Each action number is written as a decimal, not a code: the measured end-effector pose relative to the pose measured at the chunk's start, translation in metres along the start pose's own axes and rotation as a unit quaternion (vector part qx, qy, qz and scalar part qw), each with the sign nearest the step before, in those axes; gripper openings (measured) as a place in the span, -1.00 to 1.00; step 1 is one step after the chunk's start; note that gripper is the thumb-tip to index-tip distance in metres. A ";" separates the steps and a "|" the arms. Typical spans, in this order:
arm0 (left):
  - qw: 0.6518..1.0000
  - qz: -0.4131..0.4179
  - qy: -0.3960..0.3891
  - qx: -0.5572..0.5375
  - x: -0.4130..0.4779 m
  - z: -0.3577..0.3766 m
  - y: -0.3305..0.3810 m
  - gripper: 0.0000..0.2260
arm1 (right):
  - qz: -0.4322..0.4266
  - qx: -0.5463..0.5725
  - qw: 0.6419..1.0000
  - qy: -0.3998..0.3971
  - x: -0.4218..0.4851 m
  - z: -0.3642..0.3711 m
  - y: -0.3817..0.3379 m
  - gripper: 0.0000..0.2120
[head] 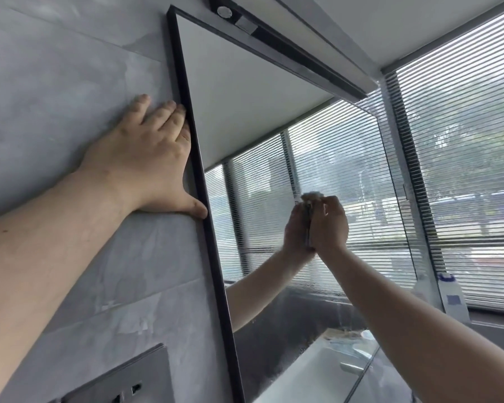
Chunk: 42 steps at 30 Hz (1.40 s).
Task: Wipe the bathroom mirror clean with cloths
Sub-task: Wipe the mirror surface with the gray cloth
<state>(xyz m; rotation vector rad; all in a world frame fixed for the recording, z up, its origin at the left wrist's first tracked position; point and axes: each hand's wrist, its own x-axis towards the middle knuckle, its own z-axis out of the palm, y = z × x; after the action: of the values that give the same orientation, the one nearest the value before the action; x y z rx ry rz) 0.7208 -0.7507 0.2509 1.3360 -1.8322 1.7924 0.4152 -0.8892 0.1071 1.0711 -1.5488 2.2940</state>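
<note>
Grey cloth (312, 196) gripped against mirror (253, 112) by right hand (330, 226) (left hand (146, 164) spread flat).

The mirror (245, 91) is showing smooth, glossy glass, its lower part carrying a misty film and fine droplets. The frame (213, 257) is presenting a thin black edge with a satin sheen. The wall (56, 68) is appearing as grey, marbled tile, smooth and matt. The cloth (312, 196) is looking pale, soft and crumpled. The socket plate (122, 376) is giving a dull grey sheen. The bottle (453, 298) is appearing as translucent white plastic.
</note>
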 end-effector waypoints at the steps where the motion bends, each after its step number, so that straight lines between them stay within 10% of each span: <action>1: 1.000 0.000 -0.002 -0.001 0.000 -0.001 0.000 0.33 | -0.009 0.000 1.000 -0.002 -0.008 -0.001 -0.005 -0.85; 7: 1.000 -0.002 -0.010 -0.004 -0.001 -0.004 0.001 0.32 | -0.234 0.040 0.971 -0.025 -0.109 -0.014 -0.039 -0.79; 12: 1.000 -0.005 -0.013 -0.003 -0.002 -0.002 0.001 0.33 | -0.488 0.139 0.855 -0.107 -0.174 -0.024 -0.047 -0.88; 15: 1.000 -0.005 -0.012 -0.006 -0.002 -0.003 0.001 0.35 | -0.446 0.124 0.883 -0.079 -0.145 -0.014 -0.044 -0.83; 20: 1.000 0.000 -0.005 -0.015 -0.001 -0.001 0.002 0.36 | -0.144 0.046 0.988 0.029 -0.060 -0.006 -0.021 -0.84; 25: 1.000 -0.002 -0.004 -0.005 -0.001 0.000 0.001 0.34 | 0.002 -0.021 0.999 0.045 -0.012 -0.002 0.022 -0.82; 34: 1.000 0.001 0.023 -0.002 -0.001 0.001 0.001 0.35 | -0.133 0.020 0.991 -0.022 -0.118 -0.015 -0.004 -0.73; 42: 0.998 0.015 0.020 -0.051 -0.025 0.006 0.014 0.13 | -0.409 0.061 0.902 -0.124 -0.238 -0.051 0.030 -0.83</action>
<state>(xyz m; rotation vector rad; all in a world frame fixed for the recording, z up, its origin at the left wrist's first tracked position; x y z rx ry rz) 0.7268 -0.7476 0.2221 1.2321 -1.9047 1.7041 0.5491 -0.8018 -0.0782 1.6878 -0.7550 1.7097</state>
